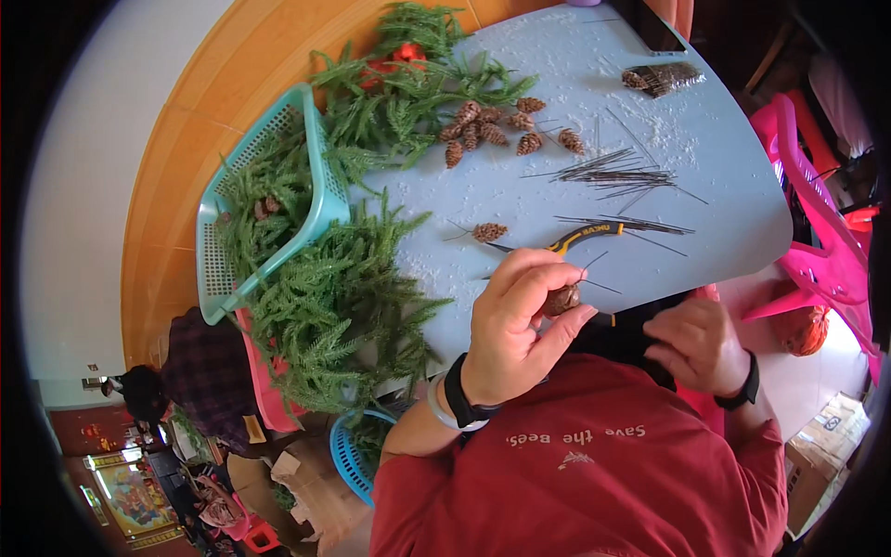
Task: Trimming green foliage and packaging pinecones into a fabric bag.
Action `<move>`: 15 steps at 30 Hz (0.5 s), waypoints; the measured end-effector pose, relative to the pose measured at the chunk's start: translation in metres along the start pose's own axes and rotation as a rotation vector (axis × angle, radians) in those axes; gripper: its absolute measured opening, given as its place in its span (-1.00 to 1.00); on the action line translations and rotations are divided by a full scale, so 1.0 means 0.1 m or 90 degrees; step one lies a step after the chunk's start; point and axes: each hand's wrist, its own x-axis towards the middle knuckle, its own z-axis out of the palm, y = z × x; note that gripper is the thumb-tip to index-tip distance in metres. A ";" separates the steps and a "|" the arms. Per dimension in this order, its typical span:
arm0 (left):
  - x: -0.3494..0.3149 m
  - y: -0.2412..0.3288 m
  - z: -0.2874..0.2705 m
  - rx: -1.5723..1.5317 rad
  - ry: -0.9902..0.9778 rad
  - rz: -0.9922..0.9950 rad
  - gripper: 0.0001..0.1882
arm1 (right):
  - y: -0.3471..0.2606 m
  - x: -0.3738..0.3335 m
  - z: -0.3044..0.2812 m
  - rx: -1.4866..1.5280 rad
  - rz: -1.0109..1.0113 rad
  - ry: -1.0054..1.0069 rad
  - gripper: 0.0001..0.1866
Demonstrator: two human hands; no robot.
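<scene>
My left hand (527, 320) is closed in a pinch round a brown pine cone (562, 299), above the table's near edge. Thin dark wire ends stick out from the cone. My right hand (698, 345) hangs apart to the right, near my waist, its fingers loosely bent and nothing visible in them. Beyond the left hand lie pliers with black and yellow handles (589, 232), partly hidden by that hand. A wired pine cone (489, 232) rests left of the pliers. Several loose dark wires (617, 172) lie farther back, and more pine cones (478, 125) are heaped behind.
Green artificial fir branches (339, 288) cover the table's left side and fill a teal basket (320, 176). A dark bundle (661, 80) lies at the far right of the pale tabletop (733, 195). A pink plastic chair (817, 223) stands right; a blue basket (345, 459) is below left. Another person (209, 371) is at the left.
</scene>
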 end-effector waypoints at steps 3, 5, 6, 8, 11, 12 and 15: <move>-0.22 0.01 -0.05 -0.023 0.087 0.004 -0.73 | -0.09 0.28 -0.08 -0.136 -0.041 -0.007 -0.65; -0.35 0.07 -0.18 -0.076 0.213 -0.012 -0.72 | -0.16 0.43 -0.03 -0.152 -0.034 0.009 -0.65; -0.43 0.08 -0.24 -0.101 0.277 -0.021 -0.72 | -0.20 0.50 0.01 -0.158 -0.031 0.017 -0.65; -0.56 0.06 -0.41 -0.097 0.310 -0.017 -0.72 | -0.23 0.66 0.11 -0.200 -0.041 0.014 -0.66; -0.70 0.00 -0.51 -0.098 0.351 0.002 -0.72 | -0.21 0.80 0.19 -0.296 -0.047 0.027 -0.66; -0.73 -0.02 -0.51 -0.084 0.354 -0.003 -0.72 | -0.17 0.81 0.19 -0.294 -0.039 0.025 -0.67; -0.79 -0.04 -0.47 -0.062 0.357 -0.007 -0.73 | -0.07 0.81 0.08 -0.298 -0.023 0.022 -0.70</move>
